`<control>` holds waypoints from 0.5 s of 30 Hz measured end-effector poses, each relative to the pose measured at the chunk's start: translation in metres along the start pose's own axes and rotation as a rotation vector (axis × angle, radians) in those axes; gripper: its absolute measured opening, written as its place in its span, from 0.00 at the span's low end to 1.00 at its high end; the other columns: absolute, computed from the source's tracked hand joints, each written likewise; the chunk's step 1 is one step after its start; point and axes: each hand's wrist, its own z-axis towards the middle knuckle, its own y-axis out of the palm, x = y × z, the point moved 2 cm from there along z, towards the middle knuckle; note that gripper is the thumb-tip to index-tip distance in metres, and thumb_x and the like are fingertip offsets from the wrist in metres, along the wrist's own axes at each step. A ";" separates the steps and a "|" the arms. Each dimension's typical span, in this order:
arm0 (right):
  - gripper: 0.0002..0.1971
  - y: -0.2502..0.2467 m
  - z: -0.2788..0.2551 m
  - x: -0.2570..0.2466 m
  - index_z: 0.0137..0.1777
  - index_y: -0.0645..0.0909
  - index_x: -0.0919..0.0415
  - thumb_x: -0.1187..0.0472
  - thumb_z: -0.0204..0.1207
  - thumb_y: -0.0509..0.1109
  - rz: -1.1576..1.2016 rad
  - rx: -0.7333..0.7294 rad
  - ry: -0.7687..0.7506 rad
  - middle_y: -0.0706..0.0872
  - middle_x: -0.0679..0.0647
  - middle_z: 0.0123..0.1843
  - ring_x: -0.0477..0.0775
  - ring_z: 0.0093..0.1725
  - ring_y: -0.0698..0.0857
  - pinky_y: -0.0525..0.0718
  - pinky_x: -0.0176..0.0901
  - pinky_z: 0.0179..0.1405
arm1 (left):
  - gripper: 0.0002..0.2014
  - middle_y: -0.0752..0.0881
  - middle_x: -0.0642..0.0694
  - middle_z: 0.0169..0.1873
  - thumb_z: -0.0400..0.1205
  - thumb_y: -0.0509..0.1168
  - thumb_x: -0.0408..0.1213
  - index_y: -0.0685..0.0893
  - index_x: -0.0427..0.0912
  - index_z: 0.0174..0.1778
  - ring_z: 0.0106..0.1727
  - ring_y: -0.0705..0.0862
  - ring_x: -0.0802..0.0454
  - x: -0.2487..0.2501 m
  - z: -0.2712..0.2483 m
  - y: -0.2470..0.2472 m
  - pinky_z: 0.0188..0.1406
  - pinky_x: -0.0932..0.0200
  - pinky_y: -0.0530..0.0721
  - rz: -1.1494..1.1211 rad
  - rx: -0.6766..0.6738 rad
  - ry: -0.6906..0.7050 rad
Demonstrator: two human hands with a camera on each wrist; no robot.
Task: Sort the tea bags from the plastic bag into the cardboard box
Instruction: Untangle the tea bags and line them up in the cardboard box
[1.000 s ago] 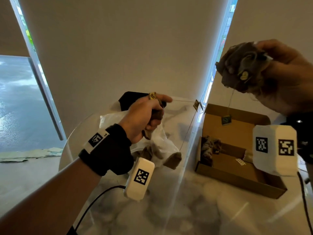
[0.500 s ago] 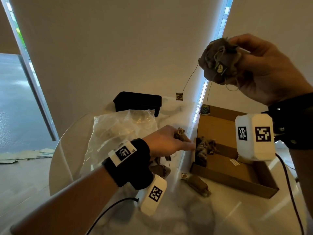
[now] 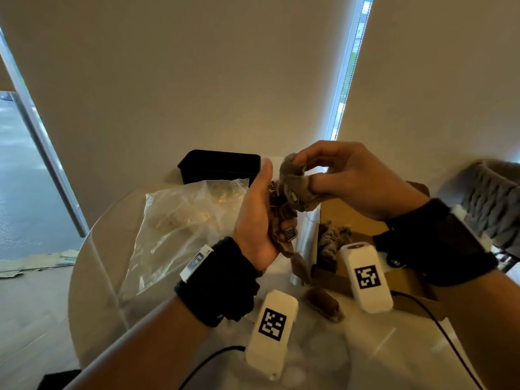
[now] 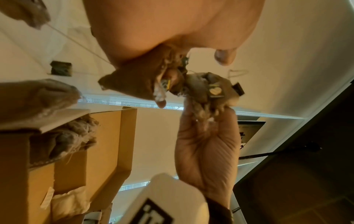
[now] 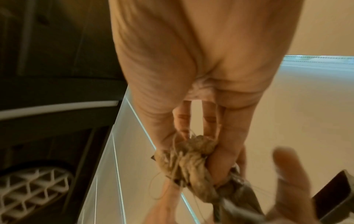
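Two hands: both meet above the gap between the plastic bag (image 3: pixel 180 220) and the cardboard box (image 3: pixel 416 280), joined by one tangled clump of tea bags (image 3: pixel 292 190).
Left hand (image 3: pixel 256 218): left of the box, palm up, fingers curled round the lower part of the clump, thumb straight up; a paper tag (image 3: pixel 290 233) hangs by its fingertips.
Right hand (image 3: pixel 351 181): above the box's far end, thumb and fingertips pinching the clump's top.
Box contents: more tea bags (image 3: pixel 333 239) heaped against its left wall.
Loose tea bag (image 3: pixel 323 304): on the table (image 3: pixel 95 277), just in front of the box's near left corner.
Left wrist view: shows a heart-printed tag (image 4: pixel 215 91) on the clump and strings trailing, which the head view blurs.
Right wrist view: shows string loops round the right hand's fingers (image 5: pixel 207 119); the left hand there is blurred.
Edges and room: the table's rounded rim curves left of the plastic bag; a black case (image 3: pixel 219 166) sits behind that bag, well apart from the box.
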 end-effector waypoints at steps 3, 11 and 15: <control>0.11 0.006 -0.003 0.004 0.50 0.86 0.53 0.68 0.72 0.74 -0.154 0.036 -0.002 0.88 0.53 0.52 0.55 0.45 0.90 0.90 0.45 0.45 | 0.34 0.75 0.44 0.34 0.77 0.52 0.69 0.79 0.40 0.59 0.26 0.68 0.56 -0.002 -0.001 0.000 0.20 0.65 0.67 0.016 -0.023 0.045; 0.05 0.020 -0.014 0.013 0.48 0.86 0.57 0.64 0.73 0.75 -0.305 0.083 -0.014 0.90 0.48 0.44 0.44 0.44 0.89 0.90 0.40 0.46 | 0.16 0.78 0.48 0.26 0.73 0.68 0.55 0.83 0.45 0.41 0.22 0.70 0.56 -0.018 -0.001 -0.007 0.14 0.68 0.64 0.192 -0.013 -0.001; 0.07 0.007 -0.018 0.020 0.46 0.88 0.50 0.63 0.77 0.70 -0.108 0.132 0.114 0.91 0.45 0.44 0.44 0.46 0.89 0.88 0.41 0.47 | 0.08 0.83 0.45 0.27 0.75 0.67 0.42 0.85 0.43 0.45 0.24 0.80 0.54 -0.016 0.001 -0.013 0.15 0.66 0.74 0.121 -0.039 0.015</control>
